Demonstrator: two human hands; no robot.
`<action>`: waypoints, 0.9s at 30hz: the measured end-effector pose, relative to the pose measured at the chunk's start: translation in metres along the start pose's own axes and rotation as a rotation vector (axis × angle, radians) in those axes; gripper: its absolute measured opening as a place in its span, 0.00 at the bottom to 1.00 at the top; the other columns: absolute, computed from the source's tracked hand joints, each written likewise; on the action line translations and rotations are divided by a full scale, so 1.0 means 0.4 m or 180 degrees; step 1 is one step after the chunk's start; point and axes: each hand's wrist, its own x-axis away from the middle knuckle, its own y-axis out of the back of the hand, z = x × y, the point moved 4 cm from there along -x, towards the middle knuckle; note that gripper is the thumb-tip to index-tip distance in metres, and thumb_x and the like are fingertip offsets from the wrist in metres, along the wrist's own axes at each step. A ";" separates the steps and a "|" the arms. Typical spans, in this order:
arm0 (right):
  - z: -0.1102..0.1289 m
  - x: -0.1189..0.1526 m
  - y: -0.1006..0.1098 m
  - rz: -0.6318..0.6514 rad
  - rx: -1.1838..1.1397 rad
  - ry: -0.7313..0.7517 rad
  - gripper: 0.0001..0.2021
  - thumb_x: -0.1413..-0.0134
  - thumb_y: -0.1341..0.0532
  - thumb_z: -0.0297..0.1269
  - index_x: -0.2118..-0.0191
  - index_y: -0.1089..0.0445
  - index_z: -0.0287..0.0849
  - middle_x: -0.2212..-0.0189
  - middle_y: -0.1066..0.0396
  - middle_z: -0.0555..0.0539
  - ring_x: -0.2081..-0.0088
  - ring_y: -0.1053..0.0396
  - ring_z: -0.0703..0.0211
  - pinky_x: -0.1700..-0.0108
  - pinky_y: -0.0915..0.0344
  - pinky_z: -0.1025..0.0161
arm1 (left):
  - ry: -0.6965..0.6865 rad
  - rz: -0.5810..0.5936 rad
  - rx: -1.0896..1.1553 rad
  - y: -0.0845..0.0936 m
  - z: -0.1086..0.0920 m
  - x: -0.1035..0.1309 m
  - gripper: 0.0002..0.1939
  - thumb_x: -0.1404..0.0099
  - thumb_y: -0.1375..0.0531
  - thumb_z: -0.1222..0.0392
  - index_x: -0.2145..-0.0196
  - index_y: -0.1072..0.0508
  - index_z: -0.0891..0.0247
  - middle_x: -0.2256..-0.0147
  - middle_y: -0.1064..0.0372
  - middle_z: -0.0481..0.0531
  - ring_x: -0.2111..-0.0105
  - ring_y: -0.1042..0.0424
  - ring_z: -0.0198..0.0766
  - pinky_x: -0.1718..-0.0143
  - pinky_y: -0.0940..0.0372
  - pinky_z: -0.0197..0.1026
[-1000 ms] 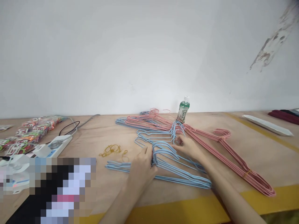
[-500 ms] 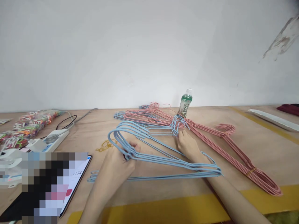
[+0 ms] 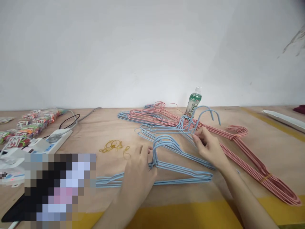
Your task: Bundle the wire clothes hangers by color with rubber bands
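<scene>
My left hand (image 3: 140, 171) is closed around the neck of a stack of blue wire hangers (image 3: 183, 167), their hooks curving up and to the right. Farther right, my right hand (image 3: 211, 148) pinches blue hangers by the neck, with two hooks (image 3: 208, 112) standing up above the fingertips. More blue hangers (image 3: 164, 128) lie flat just behind both hands. A bundle of pink hangers (image 3: 238, 156) lies to the right of my right hand, with a yellow rubber band (image 3: 265, 177) around one end. Loose yellow rubber bands (image 3: 113, 145) rest left of my left hand.
A green-labelled bottle (image 3: 194, 101) stands near the wall, behind a mixed pile of pink and blue hangers (image 3: 152, 114). On the left are a power strip (image 3: 60, 140), cables, packaged goods (image 3: 33, 127) and a blurred-out tablet-like device (image 3: 57, 190). A white tray (image 3: 283, 121) lies far right.
My left hand has moved right and lowered its blue hangers towards the table. My right hand has moved right and now has two blue hooks raised, apart from the other hangers' hooks.
</scene>
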 end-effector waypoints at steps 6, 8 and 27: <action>0.053 0.026 -0.013 0.0586 -0.0863 -0.0073 0.10 0.37 0.47 0.42 0.68 0.43 0.45 0.80 0.41 0.55 0.78 0.44 0.66 0.75 0.50 0.66 | -0.0399 -0.0814 -0.0493 0.021 -0.033 0.019 0.22 0.45 0.45 0.72 0.52 0.35 0.60 0.52 0.38 0.59 0.59 0.34 0.47 0.60 0.37 0.46; 0.078 0.037 -0.031 0.0950 -0.1304 -0.0181 0.11 0.37 0.46 0.43 0.68 0.42 0.44 0.79 0.38 0.55 0.77 0.41 0.66 0.74 0.47 0.67 | -0.0480 -0.0855 -0.0624 0.019 -0.040 0.023 0.24 0.47 0.45 0.72 0.51 0.35 0.61 0.49 0.40 0.62 0.54 0.37 0.52 0.54 0.40 0.54; 0.121 0.083 -0.090 0.2293 -0.2225 -0.1170 0.12 0.45 0.39 0.48 0.60 0.29 0.46 0.65 0.26 0.48 0.65 0.29 0.58 0.63 0.32 0.61 | -0.0824 0.0080 0.0004 -0.012 -0.060 0.030 0.10 0.43 0.47 0.70 0.68 0.30 0.58 0.68 0.29 0.49 0.67 0.32 0.41 0.67 0.37 0.42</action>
